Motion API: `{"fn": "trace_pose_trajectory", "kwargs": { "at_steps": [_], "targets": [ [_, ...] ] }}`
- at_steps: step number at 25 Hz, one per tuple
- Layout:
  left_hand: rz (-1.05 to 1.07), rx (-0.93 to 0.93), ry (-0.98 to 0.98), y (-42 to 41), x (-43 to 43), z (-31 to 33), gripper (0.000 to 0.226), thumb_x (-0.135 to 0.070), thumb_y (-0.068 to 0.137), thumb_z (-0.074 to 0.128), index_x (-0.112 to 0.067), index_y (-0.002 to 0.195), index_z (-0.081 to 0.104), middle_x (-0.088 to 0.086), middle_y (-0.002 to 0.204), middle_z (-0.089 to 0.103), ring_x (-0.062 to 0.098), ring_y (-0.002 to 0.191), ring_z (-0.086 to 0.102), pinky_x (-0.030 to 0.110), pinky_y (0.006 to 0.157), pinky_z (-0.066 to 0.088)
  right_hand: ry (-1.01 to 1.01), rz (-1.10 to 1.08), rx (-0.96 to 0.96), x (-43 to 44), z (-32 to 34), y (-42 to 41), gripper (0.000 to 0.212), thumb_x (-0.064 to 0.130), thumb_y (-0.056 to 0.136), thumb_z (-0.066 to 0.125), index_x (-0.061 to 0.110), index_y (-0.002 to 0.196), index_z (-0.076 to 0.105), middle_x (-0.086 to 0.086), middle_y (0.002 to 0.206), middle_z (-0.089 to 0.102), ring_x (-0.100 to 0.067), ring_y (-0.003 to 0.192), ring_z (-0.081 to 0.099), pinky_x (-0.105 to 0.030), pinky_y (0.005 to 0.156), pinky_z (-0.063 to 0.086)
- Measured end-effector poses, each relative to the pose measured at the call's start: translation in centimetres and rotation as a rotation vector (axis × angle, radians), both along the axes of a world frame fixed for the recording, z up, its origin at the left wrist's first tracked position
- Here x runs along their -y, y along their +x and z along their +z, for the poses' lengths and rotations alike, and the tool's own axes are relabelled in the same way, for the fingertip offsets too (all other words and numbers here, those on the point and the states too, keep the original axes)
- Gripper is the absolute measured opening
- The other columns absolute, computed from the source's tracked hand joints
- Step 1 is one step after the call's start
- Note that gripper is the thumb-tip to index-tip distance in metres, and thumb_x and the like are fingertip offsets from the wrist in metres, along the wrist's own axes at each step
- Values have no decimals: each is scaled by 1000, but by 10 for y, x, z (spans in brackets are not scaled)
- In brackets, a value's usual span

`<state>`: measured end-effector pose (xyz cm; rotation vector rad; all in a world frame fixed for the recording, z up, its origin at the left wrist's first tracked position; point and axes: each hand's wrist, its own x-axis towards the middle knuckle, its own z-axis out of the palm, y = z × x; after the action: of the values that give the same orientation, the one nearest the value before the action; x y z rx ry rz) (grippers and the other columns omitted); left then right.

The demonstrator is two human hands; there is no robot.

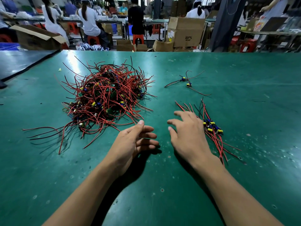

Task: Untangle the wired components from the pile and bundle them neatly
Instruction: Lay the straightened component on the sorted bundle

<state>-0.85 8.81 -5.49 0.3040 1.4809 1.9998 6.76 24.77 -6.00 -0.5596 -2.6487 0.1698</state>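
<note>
My hands, left (136,141) and right (187,134), hover released; the pile (105,97) lies toward the surface's (162,185) far-left edge, nearer my left.

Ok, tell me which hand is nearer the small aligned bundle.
Right. The right hand hovers just left of the bundle, its fingers spread. The left hand is farther left, by the big pile.
</note>
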Motion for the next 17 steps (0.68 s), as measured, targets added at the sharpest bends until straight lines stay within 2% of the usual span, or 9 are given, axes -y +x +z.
{"fn": "trace_pose_trajectory", "kwargs": {
  "at_steps": [3, 8, 11, 13, 15, 17],
  "targets": [
    [-2, -1, 8, 0, 0, 0, 40, -34, 98, 49, 3, 100, 62, 19, 82, 69, 26, 64, 68, 30, 62, 58, -80, -6, 112, -6, -7, 0, 31, 37, 101, 47, 31, 126, 64, 8, 134, 57, -21, 126, 42, -36, 100, 32],
    [-6, 7, 10, 0, 1, -1, 40, -34, 99, 49, 4, 102, 62, 19, 82, 69, 27, 65, 69, 31, 64, 59, -113, -204, 137, -26, -4, 5, 36, 45, 100, 47, 24, 123, 65, -3, 131, 60, -29, 124, 47, -40, 98, 37],
    [-1, 15, 10, 0, 1, 0, 39, -33, 99, 48, 4, 102, 61, 19, 82, 68, 27, 65, 69, 31, 64, 58, -96, -285, 189, -30, 0, 8, 38, 50, 99, 46, 22, 115, 65, -6, 129, 60, -31, 122, 46, -43, 96, 36],
    [10, 26, 11, -1, 2, 0, 38, -32, 99, 49, 4, 100, 62, 19, 81, 68, 27, 64, 68, 31, 63, 58, -60, -304, 194, -22, 2, 5, 41, 52, 99, 46, 22, 121, 64, -5, 131, 58, -31, 123, 45, -43, 97, 33],
    [38, 42, 15, -2, 1, 1, 33, -29, 99, 50, 1, 96, 63, 15, 76, 67, 24, 59, 66, 29, 59, 57, -58, -186, 101, 1, 3, -1, 40, 48, 98, 48, 24, 127, 63, -3, 130, 58, -29, 122, 46, -41, 97, 34],
    [109, 43, 35, -4, 0, 2, 24, -22, 99, 51, -1, 93, 63, 11, 70, 66, 19, 51, 62, 25, 50, 54, -132, 39, 37, 32, -1, -13, 33, 36, 96, 53, 22, 125, 64, -2, 123, 59, -27, 117, 50, -39, 95, 40]
  ]
}}
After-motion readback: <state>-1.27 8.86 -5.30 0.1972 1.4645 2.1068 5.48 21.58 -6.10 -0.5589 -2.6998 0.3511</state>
